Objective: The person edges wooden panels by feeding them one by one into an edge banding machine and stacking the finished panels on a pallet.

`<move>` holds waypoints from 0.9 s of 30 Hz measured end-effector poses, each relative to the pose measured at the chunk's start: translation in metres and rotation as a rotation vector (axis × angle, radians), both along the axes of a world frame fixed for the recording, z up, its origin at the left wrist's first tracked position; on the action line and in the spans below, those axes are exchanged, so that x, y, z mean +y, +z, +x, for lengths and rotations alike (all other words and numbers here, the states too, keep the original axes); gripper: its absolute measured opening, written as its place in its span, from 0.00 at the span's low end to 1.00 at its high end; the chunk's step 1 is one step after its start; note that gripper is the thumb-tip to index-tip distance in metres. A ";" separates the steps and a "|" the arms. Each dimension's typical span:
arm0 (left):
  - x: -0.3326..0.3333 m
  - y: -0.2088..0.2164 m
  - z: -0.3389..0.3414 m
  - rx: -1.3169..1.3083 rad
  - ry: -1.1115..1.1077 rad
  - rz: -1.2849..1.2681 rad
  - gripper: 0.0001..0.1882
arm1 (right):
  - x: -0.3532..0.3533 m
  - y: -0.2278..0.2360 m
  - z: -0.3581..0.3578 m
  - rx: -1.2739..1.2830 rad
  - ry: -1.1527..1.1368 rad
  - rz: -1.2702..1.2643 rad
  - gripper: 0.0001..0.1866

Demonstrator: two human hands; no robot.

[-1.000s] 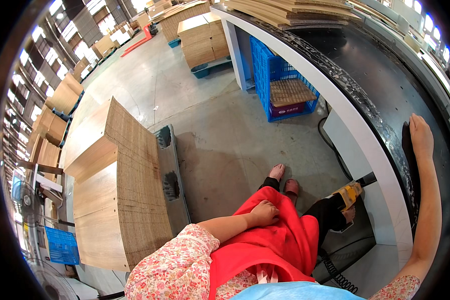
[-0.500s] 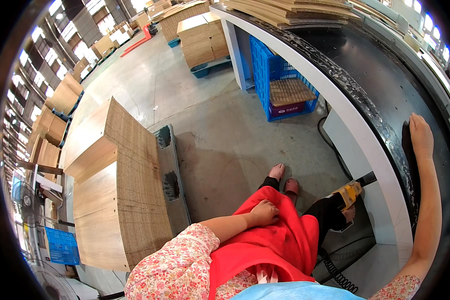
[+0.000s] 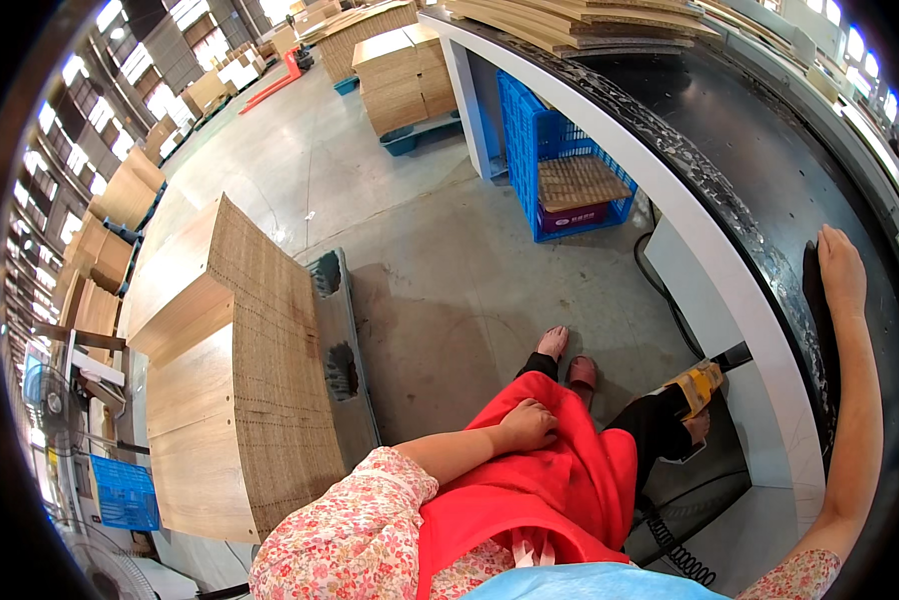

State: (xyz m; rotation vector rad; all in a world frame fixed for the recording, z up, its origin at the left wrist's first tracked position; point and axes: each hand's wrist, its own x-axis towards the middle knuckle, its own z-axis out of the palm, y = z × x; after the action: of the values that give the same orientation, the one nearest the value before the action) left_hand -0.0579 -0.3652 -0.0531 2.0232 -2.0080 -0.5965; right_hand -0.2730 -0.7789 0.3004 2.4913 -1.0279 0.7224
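Note:
My left hand rests on the red apron over my lap. Its fingers are curled in, and no object shows in them. Out to the right, my right hand lies on the black tabletop of the machine table. Those fingers are folded together too, with nothing visible in the hand; the palm side is hidden. A dark shadow runs along the table beside the right wrist.
Wood panels lie stacked at the table's far end. Underneath stands a blue plastic crate holding a board and a purple box. At left, a tall panel stack sits on a grey pallet. A yellow pedal is by my foot.

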 end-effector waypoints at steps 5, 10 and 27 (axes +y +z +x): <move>-0.001 0.000 0.001 -0.009 -0.007 0.020 0.13 | 0.003 0.002 0.002 0.014 -0.029 0.013 0.17; -0.001 0.003 0.000 -0.004 0.001 0.013 0.13 | -0.001 0.000 0.000 0.022 -0.022 0.007 0.16; -0.001 0.003 0.000 -0.003 -0.004 0.008 0.13 | -0.003 -0.002 -0.001 -0.008 0.004 -0.005 0.16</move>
State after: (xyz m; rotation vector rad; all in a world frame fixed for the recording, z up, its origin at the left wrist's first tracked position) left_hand -0.0577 -0.3663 -0.0502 2.0263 -2.0147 -0.6033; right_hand -0.2743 -0.7817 0.2987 2.4891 -1.0235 0.7351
